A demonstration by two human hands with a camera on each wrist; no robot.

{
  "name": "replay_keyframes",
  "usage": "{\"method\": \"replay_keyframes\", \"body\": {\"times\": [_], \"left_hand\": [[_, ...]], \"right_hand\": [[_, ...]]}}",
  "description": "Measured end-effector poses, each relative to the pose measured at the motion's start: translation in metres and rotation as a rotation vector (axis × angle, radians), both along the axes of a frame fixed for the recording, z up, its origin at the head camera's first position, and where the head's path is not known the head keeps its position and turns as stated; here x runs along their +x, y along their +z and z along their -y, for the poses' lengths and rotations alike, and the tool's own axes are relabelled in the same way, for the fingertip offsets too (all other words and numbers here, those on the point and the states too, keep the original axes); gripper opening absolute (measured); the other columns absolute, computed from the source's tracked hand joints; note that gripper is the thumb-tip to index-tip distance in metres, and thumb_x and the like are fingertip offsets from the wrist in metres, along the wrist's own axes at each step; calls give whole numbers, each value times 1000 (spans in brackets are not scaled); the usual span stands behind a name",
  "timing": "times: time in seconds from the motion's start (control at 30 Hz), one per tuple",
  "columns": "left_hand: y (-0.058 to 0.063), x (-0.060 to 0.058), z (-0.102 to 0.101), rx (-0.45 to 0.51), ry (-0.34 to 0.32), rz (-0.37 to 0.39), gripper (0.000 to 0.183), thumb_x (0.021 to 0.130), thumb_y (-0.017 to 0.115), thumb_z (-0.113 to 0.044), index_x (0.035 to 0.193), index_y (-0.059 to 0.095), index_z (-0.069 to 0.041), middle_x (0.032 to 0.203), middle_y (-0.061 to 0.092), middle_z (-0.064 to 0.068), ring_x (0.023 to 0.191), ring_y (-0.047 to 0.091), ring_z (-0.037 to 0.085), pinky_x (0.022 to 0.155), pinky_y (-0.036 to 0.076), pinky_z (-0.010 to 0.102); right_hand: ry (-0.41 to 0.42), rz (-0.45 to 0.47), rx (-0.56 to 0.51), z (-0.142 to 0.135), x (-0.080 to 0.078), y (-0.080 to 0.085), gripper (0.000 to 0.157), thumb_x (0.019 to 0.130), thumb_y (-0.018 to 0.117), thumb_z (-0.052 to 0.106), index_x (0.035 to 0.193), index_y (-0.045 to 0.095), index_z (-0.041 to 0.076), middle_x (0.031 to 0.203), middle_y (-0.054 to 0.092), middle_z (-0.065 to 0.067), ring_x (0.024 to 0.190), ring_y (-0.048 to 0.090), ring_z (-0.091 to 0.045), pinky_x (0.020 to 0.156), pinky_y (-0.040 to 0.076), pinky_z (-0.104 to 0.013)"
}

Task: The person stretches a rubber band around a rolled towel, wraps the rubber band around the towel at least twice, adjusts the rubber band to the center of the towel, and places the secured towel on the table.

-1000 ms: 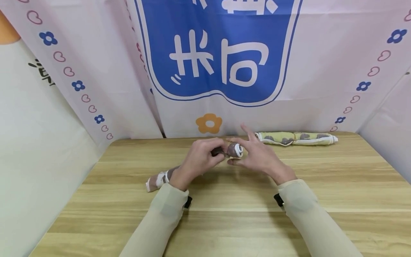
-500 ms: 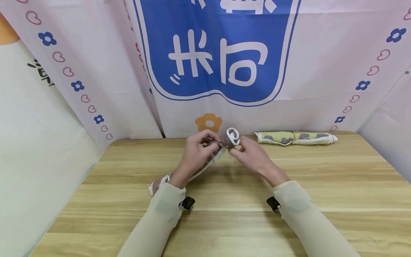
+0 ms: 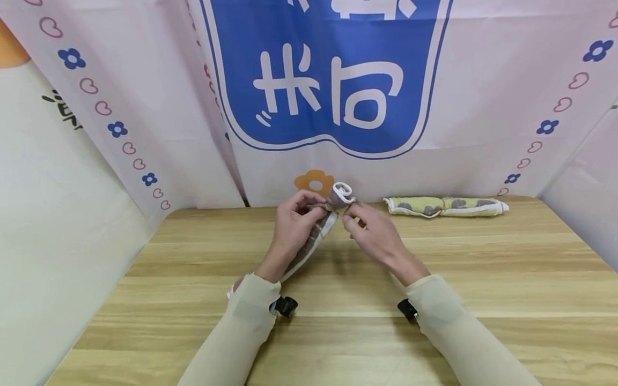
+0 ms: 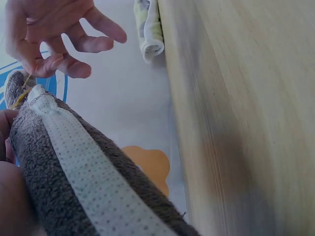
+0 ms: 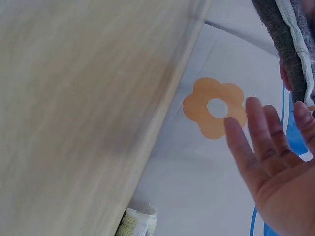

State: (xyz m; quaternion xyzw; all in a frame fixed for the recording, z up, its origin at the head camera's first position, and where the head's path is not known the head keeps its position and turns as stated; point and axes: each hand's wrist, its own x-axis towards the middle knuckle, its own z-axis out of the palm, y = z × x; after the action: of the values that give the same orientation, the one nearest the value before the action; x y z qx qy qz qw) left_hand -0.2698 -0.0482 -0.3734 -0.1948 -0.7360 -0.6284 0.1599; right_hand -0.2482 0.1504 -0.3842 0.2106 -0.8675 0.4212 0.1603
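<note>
A rolled brown-grey towel [image 3: 313,242] with a white edge stands tilted above the table, its spiral end upward. My left hand [image 3: 293,225] grips it just below that end. A thin yellow rubber band [image 4: 20,98] circles the roll near the top in the left wrist view. My right hand [image 3: 379,236] pinches the band between thumb and forefinger beside the roll, stretching it outward a little; its other fingers are loosely spread. The towel's lower end is mostly hidden behind my left wrist and sleeve.
A second rolled towel [image 3: 446,207], yellow-green with grey patches and a band round its middle, lies at the table's back right edge. The wooden table [image 3: 347,343] meets a hanging white cloth [image 3: 270,179] with blue and orange prints behind it.
The brown towel's spiral end has risen and tilted upward, moving slightly left. My right hand has gone from spread fingers around the end to pinching the band.
</note>
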Motion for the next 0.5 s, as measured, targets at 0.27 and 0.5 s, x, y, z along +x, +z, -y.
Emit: {"method": "replay_keyframes", "body": {"times": [0.27,0.5], "left_hand": [[1,-1,1,38,18,33,17,91,73,4,105,76,-4,106,78,9,90,68,17,77,52,27],[4,2,-1,34,19,42,17,91,74,3,107,76,-3,107,78,9,91,69,16,78,53,25]], "right_hand": [[76,-177,-134,4,1,-4,9,100,70,8,97,77,5,93,58,-6,76,58,-18,66,53,-31],[91,-175,-403,10,5,-5,12,101,71,1,108,80,-3,100,52,-12,74,65,-24,66,62,-31]]}}
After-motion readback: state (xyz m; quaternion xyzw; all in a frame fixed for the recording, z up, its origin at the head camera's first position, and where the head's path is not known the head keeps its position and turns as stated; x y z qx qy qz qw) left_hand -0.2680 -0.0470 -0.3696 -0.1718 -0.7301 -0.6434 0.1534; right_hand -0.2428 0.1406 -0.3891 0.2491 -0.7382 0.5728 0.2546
